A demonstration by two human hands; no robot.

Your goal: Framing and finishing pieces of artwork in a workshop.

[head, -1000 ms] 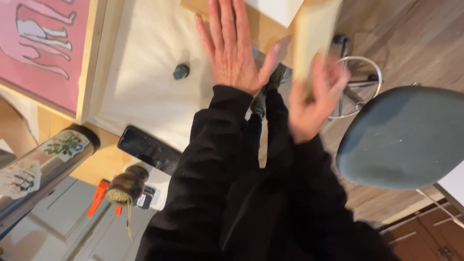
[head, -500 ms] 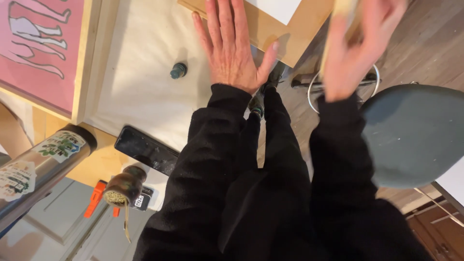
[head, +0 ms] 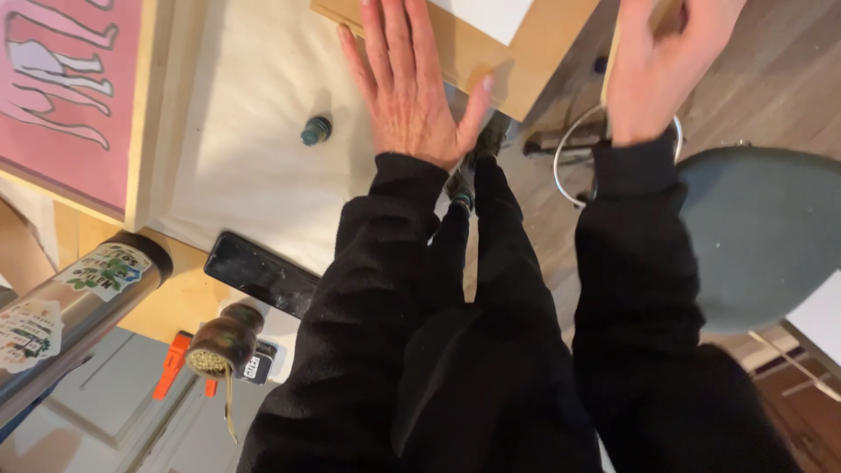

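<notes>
Pink print (head: 61,88), tan board (head: 517,61), grey stool seat (head: 762,236), black sleeves (head: 377,289).

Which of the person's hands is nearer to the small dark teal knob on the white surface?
Left. The left hand lies flat just right of the small dark teal knob; the right hand is far across, above the grey stool seat.

Left hand (head: 410,92) lies flat on the pale cream work surface (head: 254,149), fingertips overlapping the flat tan wooden board (head: 491,57) w/ a white paper sheet (head: 491,13) on top. Small dark teal round knob (head: 315,130) sits just left of the hand. Pink framed print (head: 61,88) at far left. Nearer the person: black slab phone (head: 260,272), steel stickered bottle (head: 74,311) (lying on its side), brown gourd cup (head: 223,340). Right hand (head: 657,74) is off the table edge, above the grey round stool seat (head: 762,236).
</notes>
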